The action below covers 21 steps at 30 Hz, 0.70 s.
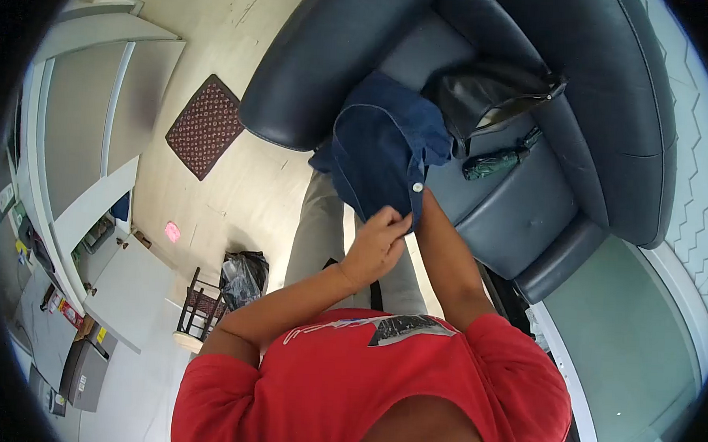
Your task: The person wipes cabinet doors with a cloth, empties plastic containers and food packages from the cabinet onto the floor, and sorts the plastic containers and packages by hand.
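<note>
Pinching the edge of the dark blue denim garment [381, 147] near the middle of the frame, my left hand [378, 244] has its fingers closed on the cloth, just below a pale button [418, 187]. My right forearm [451, 261] runs up from lower right and goes in at the garment's edge beside that button; the cloth covers the right hand, so I cannot tell how far open it is or what it grips. The garment hangs bunched before the dark leather armchair [519, 240], its upper part over the seat. On that seat, at upper right, I have a black bag [486, 94] with its mouth gaping, and just below it a dark green bundle [492, 165]. Off to the upper left, a patterned mat [205, 127] lies on the floor; at lower left a black plastic bag [243, 278] sits beside a dark rack [200, 305].
</note>
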Motion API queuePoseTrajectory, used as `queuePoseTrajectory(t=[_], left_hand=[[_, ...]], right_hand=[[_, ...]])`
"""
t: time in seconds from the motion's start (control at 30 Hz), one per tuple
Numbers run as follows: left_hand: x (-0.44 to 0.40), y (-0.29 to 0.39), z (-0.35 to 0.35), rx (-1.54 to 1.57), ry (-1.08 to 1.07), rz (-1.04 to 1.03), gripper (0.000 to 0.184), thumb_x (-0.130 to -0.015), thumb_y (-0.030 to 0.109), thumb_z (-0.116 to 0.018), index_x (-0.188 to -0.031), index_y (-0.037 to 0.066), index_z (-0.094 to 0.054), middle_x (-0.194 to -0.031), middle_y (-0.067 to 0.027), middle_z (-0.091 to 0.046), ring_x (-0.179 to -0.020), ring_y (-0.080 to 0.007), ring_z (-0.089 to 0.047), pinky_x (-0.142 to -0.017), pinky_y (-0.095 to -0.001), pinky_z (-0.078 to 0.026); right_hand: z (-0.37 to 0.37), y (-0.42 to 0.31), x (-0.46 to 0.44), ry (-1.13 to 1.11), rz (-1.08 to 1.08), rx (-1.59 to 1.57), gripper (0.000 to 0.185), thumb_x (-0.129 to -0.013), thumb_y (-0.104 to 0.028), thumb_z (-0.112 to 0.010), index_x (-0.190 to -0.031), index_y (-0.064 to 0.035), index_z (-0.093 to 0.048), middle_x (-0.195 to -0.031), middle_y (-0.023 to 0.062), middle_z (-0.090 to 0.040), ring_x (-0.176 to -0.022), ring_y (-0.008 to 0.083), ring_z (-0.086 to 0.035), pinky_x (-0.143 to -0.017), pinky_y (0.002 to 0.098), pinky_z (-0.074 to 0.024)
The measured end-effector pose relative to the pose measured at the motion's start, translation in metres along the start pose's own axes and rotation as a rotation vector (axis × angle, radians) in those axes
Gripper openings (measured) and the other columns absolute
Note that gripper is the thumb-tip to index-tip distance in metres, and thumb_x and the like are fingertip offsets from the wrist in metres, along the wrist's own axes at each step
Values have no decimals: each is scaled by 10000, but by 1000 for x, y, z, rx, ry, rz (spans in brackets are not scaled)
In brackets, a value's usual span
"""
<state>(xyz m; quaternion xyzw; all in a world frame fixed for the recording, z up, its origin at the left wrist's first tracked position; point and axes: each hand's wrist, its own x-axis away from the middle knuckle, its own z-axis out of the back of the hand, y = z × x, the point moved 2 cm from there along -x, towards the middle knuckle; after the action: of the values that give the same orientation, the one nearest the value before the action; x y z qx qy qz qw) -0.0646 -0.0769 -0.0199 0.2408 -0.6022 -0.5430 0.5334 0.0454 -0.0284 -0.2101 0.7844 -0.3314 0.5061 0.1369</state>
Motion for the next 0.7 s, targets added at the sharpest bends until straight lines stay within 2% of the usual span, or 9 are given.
queuePoseTrajectory(t=[0.13, 0.23, 0.3, 0.33, 0.5, 0.57, 0.6, 0.63, 0.7], left_hand=[[9, -16, -9, 103, -77, 24, 450, -772, -11, -492, -1219, -43, -527, -910, -159, -468, -854, -270, -527, -763, -311, -426], [8, -18, 9, 122, -36, 74, 549, -754, -39, -449, -1302, -22, -470, -902, -160, -450, -845, -265, -514, -768, -305, -416], [19, -15, 19, 104, 120, -31, 635, -752, -61, -416, -1381, 24, -393, -857, -143, -420, -760, -264, -471, -696, -289, -398], [35, -22, 15, 68, -101, 43, 709, -748, -70, -395, -1433, 103, -334, -917, -177, -444, -854, -286, -516, -781, -318, -430], [25, -10, -33, -81, -270, -42, 762, -729, -86, -365, -1439, 191, -350, -1118, -235, -448, -1065, -335, -549, -940, -331, -403], [-1, 6, -27, 552, -280, 177, 743, -743, -88, -348, -1422, 210, -387, -1106, -210, -454, -919, -266, -619, -879, -285, -444], [-6, 17, -20, 435, -245, 82, 715, -748, -91, -336, -1399, 191, -426, -1123, -198, -468, -777, -225, -628, -830, -272, -470], [-11, 16, -16, 432, -246, 83, 715, -748, -91, -336, -1399, 191, -426, -1123, -198, -468, -777, -225, -628, -830, -272, -470], [-14, 15, -5, 190, -138, -5, 731, -687, -94, -394, -1364, 172, -463, -980, -226, -547, -802, -309, -588, -880, -316, -477]], right_hand=[[5, 6, -1, 33, -13, 14, 564, -883, -389, -529, -1307, -23, -465, -1306, 159, -517, -1147, 326, -533, -993, 417, -427], [15, -1, 5, 72, -4, 47, 554, -877, -379, -542, -1292, -17, -482, -1294, 162, -529, -1139, 332, -539, -986, 413, -432], [16, -14, 13, 49, 7, 63, 546, -873, -373, -548, -1282, -15, -493, -1283, 164, -537, -1130, 334, -544, -980, 411, -436], [11, -20, 17, 16, 15, 66, 542, -872, -371, -551, -1277, -15, -497, -1276, 165, -541, -1125, 333, -546, -976, 410, -438], [11, 2, 21, -36, 11, 43, 521, -863, -359, -563, -1253, -16, -517, -1241, 168, -560, -1099, 332, -560, -956, 406, -446], [16, 3, 27, -29, 10, 59, 513, -860, -355, -567, -1243, -16, -525, -1227, 170, -567, -1088, 332, -566, -949, 405, -450], [16, 1, 28, -32, 15, 63, 508, -859, -352, -570, -1238, -17, -529, -1220, 170, -571, -1083, 331, -569, -945, 404, -452], [15, -2, 29, -31, 23, 67, 504, -857, -350, -572, -1234, -17, -534, -1213, 171, -575, -1078, 331, -571, -941, 403, -454], [11, -4, 23, -28, 34, 86, 496, -854, -345, -577, -1224, -17, -542, -1199, 172, -582, -1067, 331, -577, -933, 402, -457]])
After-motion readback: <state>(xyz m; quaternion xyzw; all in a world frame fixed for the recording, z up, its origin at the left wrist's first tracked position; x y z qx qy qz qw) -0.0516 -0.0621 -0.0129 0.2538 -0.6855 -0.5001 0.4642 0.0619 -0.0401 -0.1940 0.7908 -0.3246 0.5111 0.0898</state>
